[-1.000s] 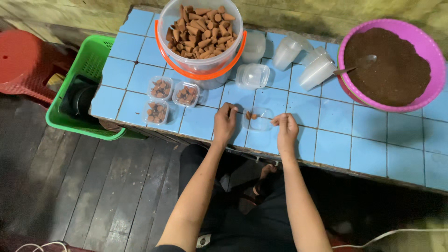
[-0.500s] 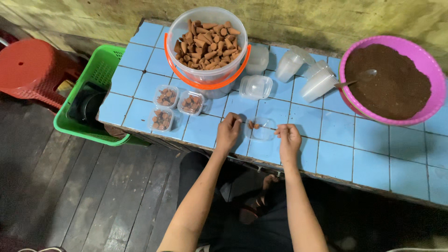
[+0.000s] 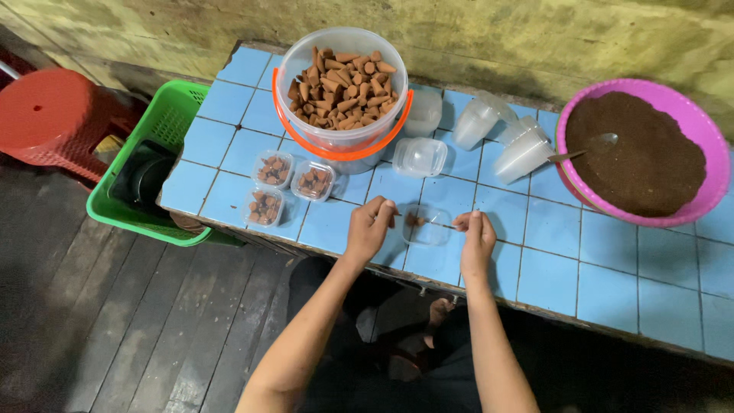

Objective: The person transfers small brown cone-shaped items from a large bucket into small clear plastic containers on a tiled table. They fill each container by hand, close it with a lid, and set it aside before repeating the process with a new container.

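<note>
Blue tiles cover the table [image 3: 604,283], where a small clear box [image 3: 426,226] with a few brown cones is flanked by both hands. Its left rim is pinched by the left hand [image 3: 368,228], its right rim by the right hand [image 3: 475,233]. Three filled boxes [image 3: 284,186] sit near a bucket [image 3: 342,95].

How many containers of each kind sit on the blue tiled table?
Bucket of brown cones: 1
Pink basin of dark powder: 1
Small filled boxes: 3
Clear box between the hands: 1
Closed empty box: 1
Stacks of clear cups: 3
Total: 10
</note>
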